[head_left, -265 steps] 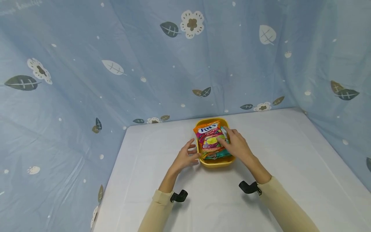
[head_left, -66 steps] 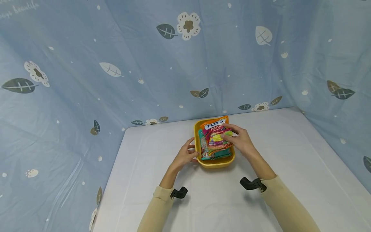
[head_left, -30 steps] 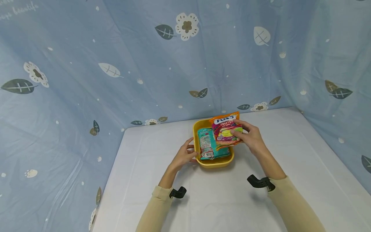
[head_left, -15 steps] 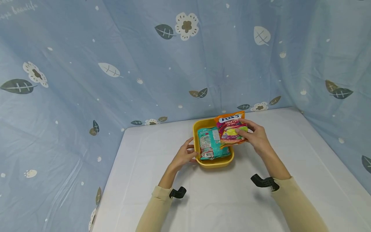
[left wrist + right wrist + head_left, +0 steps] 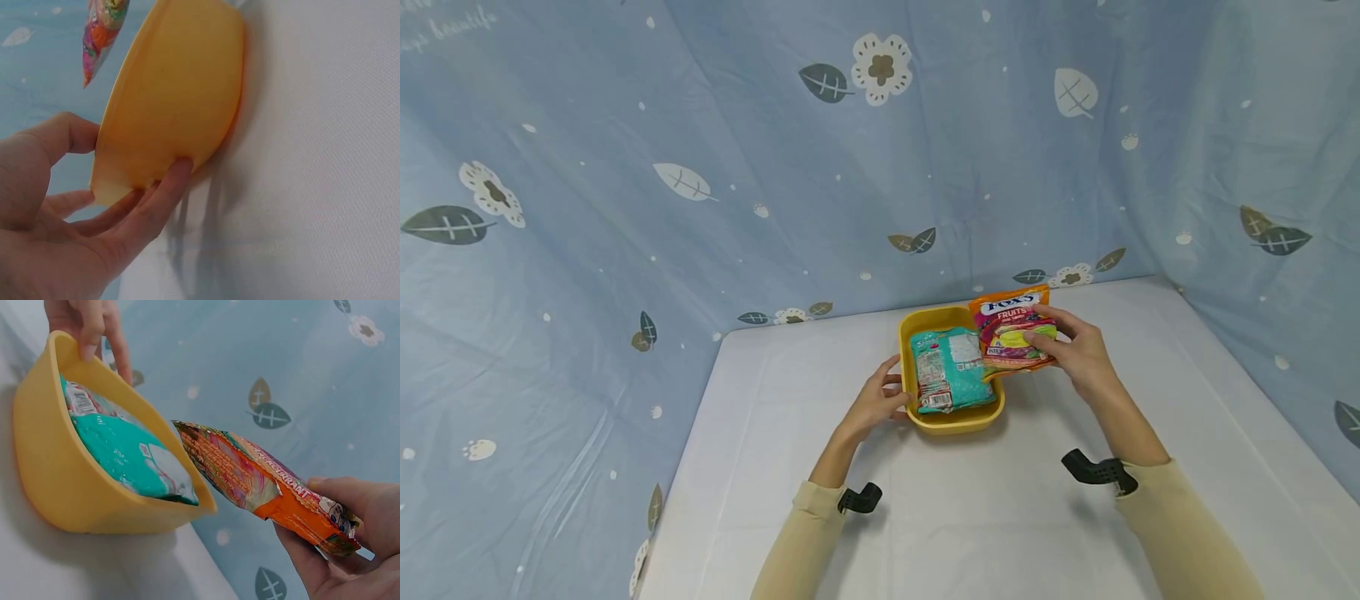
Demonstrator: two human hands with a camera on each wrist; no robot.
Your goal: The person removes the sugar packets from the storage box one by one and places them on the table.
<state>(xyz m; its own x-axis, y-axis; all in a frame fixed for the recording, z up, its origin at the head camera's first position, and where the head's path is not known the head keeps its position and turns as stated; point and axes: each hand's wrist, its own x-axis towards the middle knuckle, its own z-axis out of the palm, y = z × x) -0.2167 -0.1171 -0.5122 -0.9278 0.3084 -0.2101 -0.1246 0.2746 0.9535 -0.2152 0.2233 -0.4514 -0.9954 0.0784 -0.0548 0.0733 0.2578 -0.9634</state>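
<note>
My right hand (image 5: 1078,354) pinches an orange and purple Fox's candy bag (image 5: 1013,333) by its right side, above the right rim of a yellow plastic basket (image 5: 957,427). The right wrist view shows the candy bag (image 5: 262,487) tilted, apart from the rim. A teal packet (image 5: 951,375) with a barcode label lies in the basket. At the basket's left side, my left hand (image 5: 874,404) holds the wall. In the left wrist view, the thumb of my left hand (image 5: 94,206) is on the rim, with fingers against the outer wall of the basket (image 5: 175,81).
A white cloth covers the table (image 5: 955,517). Behind and to the left hangs a blue curtain (image 5: 775,125) with leaves and flowers, meeting the table's back edge just beyond the basket. Black camera mounts (image 5: 1099,471) sit on both wrists.
My right hand has lifted the candy bag off the teal packet and moved it right, uncovering the packet. My left hand has closed in on the basket's left wall and stayed there.
</note>
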